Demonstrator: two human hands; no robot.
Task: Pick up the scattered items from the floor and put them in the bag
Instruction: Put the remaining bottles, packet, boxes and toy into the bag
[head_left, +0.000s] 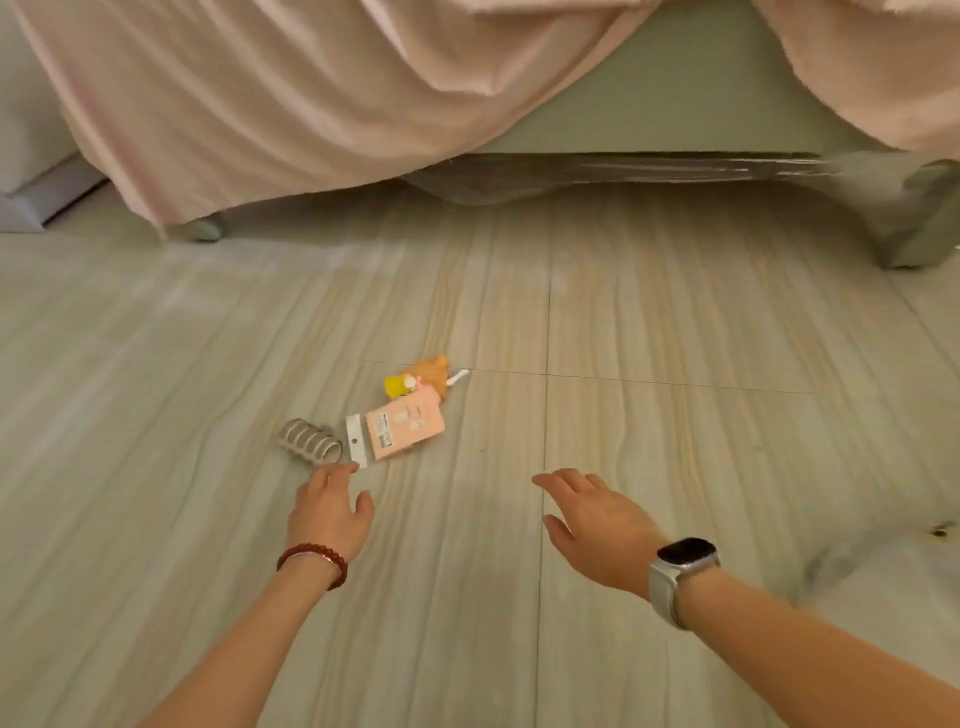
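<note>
Both hands are reaching forward over the floor (675, 322), and neither one is holding anything. On the left hand (328, 512) the fingers are lying relaxed and a little bent, with the fingertips just beside the white end of a pink card packet (400, 428); I cannot tell if they are touching it. A red bead bracelet (311, 558) is sitting on this wrist. On the right hand (597, 525) the fingers are spread and almost straight, the palm is facing down, and it is hovering well apart from the small things. A smartwatch (680, 571) with a pale strap is sitting on the right wrist.

Three small items are lying close together on the pale tiles in front of the left hand. A grey hair claw clip (309, 440) is lying on its side, just left of the packet's white end. The pink card packet is lying flat and turned at an angle. Behind it, a small orange plush toy (428, 376) with a yellow part is touching the far edge of the packet.

Further back, a pink blanket (270, 104) is hanging down over a pale bed frame (649, 104) and is almost reaching the floor on the left side.
</note>
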